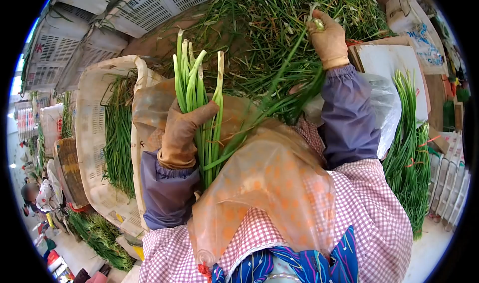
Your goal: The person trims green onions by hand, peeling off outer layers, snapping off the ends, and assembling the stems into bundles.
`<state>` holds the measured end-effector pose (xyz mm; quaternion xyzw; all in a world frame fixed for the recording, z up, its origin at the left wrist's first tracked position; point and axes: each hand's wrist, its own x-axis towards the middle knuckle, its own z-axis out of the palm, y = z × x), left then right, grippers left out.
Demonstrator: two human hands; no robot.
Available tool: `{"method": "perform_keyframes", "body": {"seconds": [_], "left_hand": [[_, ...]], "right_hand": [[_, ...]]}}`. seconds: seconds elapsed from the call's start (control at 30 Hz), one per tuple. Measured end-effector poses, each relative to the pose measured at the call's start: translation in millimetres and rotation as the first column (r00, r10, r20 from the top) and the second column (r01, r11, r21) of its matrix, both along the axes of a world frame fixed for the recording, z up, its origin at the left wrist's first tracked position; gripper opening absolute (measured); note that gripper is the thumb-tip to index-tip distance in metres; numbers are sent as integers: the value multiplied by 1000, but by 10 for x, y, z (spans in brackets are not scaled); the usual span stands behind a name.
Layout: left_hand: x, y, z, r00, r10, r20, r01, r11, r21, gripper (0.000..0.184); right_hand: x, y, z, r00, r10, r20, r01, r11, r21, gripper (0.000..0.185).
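My left hand (183,136), in a brown work glove, is closed round an upright bunch of green onions (204,133). Their pale cut ends point up, and the lower leaves lie against my plastic apron (259,183). Up at the pile of loose greens, my right hand (327,36), also gloved, has its fingers closed on the pale end of a single green onion (292,58). Its long leaves trail down and left across the apron, towards the bunch. Both forearms wear purple sleeve covers.
A large heap of loose green leaves (294,8) covers the surface ahead. To the left stands a dirty white crate (90,128) with greens inside. Tied bundles of long greens (409,168) lie at right, beside a white board (389,63). White slatted crates (164,6) line the back left.
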<state>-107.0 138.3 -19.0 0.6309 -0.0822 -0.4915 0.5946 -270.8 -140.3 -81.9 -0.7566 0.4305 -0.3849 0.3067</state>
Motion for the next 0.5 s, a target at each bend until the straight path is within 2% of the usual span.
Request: {"method": "perform_keyframes", "body": {"seconds": [0.03, 0.1, 0.17, 0.23, 0.27, 0.33, 0.37, 0.43, 0.5], "left_hand": [[-11, -12, 26, 1000, -14, -6, 14, 1000, -3, 24], [-67, -35, 12, 999, -32, -18, 32, 999, 3, 24], [-135, -77, -28, 999, -23, 48, 24, 999, -31, 28], [-152, -105, -9, 999, -38, 13, 38, 998, -43, 30], [-156, -103, 1, 999, -46, -21, 44, 998, -55, 32], [-165, -78, -15, 998, -37, -55, 34, 997, -64, 34], [-171, -65, -25, 995, -31, -93, 24, 997, -75, 36], [-178, -68, -19, 995, -22, -97, 19, 999, -32, 36], [-194, -78, -44, 995, -15, -99, 15, 1000, 8, 35]], "right_hand": [[-13, -23, -92, 999, -20, 26, 23, 995, -93, 21], [153, 596, 391, 960, 255, 117, -267, 959, 96, 22], [297, 991, 392, 832, 508, 224, -552, 798, 240, 18], [432, 1185, 349, 773, 586, 243, -631, 670, 390, 16], [451, 1218, 349, 773, 585, 246, -631, 671, 389, 16], [489, 1262, 340, 776, 501, 383, -628, 553, 548, 23], [498, 1266, 315, 775, 503, 383, -629, 550, 550, 23], [502, 1250, 257, 777, 564, 279, -629, 680, 377, 22], [497, 1255, 262, 791, 577, 205, -611, 717, 335, 22]]}}
